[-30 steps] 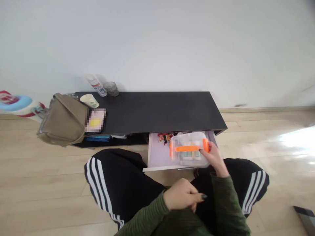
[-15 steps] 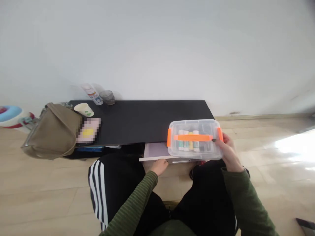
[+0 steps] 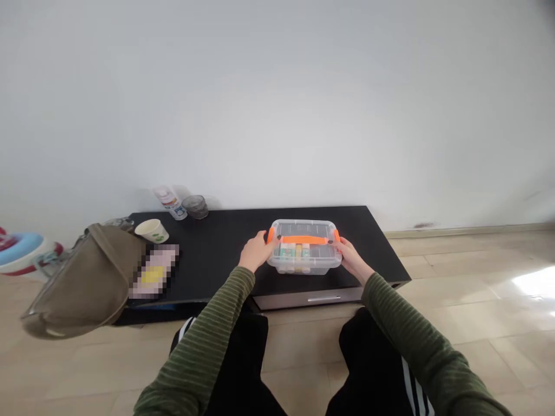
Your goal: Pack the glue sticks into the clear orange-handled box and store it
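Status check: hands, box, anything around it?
Left hand and right hand grip the clear box ends. Box on black cabinet. Paper cup far left, apart.

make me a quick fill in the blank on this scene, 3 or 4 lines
1. The clear box has an ____ handle across its lid.
2. The left hand and right hand hold the box at its two ____.
3. The box rests on the ____ cabinet top.
4. The paper cup stands beside a tan ____.

Missing words: orange; ends; black; bag
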Demonstrator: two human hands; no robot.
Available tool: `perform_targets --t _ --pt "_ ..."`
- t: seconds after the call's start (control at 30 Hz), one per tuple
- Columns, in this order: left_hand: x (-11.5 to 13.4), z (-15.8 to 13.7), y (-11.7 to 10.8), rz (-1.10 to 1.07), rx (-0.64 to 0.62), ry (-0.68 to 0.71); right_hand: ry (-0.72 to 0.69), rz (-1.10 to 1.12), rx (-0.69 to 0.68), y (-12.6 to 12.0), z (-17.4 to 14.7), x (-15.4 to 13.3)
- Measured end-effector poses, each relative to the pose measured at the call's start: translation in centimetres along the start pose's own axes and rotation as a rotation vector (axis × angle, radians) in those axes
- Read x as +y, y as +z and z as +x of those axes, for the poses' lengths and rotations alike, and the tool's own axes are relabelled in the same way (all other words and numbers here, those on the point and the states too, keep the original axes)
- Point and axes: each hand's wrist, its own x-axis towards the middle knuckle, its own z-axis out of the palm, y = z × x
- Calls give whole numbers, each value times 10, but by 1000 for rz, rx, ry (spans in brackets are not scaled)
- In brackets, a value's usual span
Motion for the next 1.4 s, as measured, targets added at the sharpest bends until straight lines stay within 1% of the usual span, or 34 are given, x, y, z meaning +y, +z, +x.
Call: perform_targets --t 0.07,0.17,0.27,0.37,0.43,0.47,0.5,0.53,0.6,0.63,0.67,0.7,0.73,0.8,0.87,0.97,1.03,1.1,1.2,1.27,1.3,1.4 --pt "-2 9 3 -20 -61 22 7 -3 -39 -2 7 3" --pt "-7 12 6 -108 -115 35 31 27 -77 -10 11 4" --pt "-9 9 6 -166 -108 15 67 61 -127 -17 12 3" --pt "-10 7 7 -196 -78 33 97 78 -173 -22 13 -1" --pt "-11 6 10 -259 -56 20 131 46 -185 -24 15 -4" --pt "-12 5 12 -313 -52 -1 136 5 -165 -25 16 -6" --pt "-13 5 15 -377 -54 -28 121 -52 -115 -25 17 -7" --pt "-14 4 18 -444 -61 -56 75 -124 -38 -25 18 -8" --pt "-17 1 24 -562 -86 -94 -102 -288 142 -23 20 -11" --pt "-18 0 27 -606 -97 -100 -201 -371 206 -20 21 -12" --pt "-19 -1 29 -639 -103 -101 -283 -452 232 -17 20 -14" --pt "-20 -2 31 -662 -109 -96 -337 -530 223 -14 19 -15" --pt "-21 -3 32 -676 -109 -92 -360 -598 189 -11 18 -17" --pt "-21 -5 33 -669 -86 -97 -348 -684 118 -5 13 -20" --pt "-21 -5 33 -611 -34 -100 -323 -698 96 -2 9 -23" --pt "-22 -4 34 -494 68 -74 -316 -662 132 1 4 -25" --pt "-22 -3 35 -443 112 -56 -333 -613 154 4 0 -25" --pt "-22 -3 35 -427 112 -60 -373 -511 163 10 -3 -25" --pt "-21 -4 34 -470 70 -98 -519 -254 200 13 -9 -29" --pt "-21 -5 32 -518 54 -123 -651 -96 288 4 -10 -33" --pt "-22 -5 31 -535 54 -132 -711 -38 358 -5 -9 -35" --pt "-27 -3 27 -538 69 -145 -835 42 597 -49 1 -40"
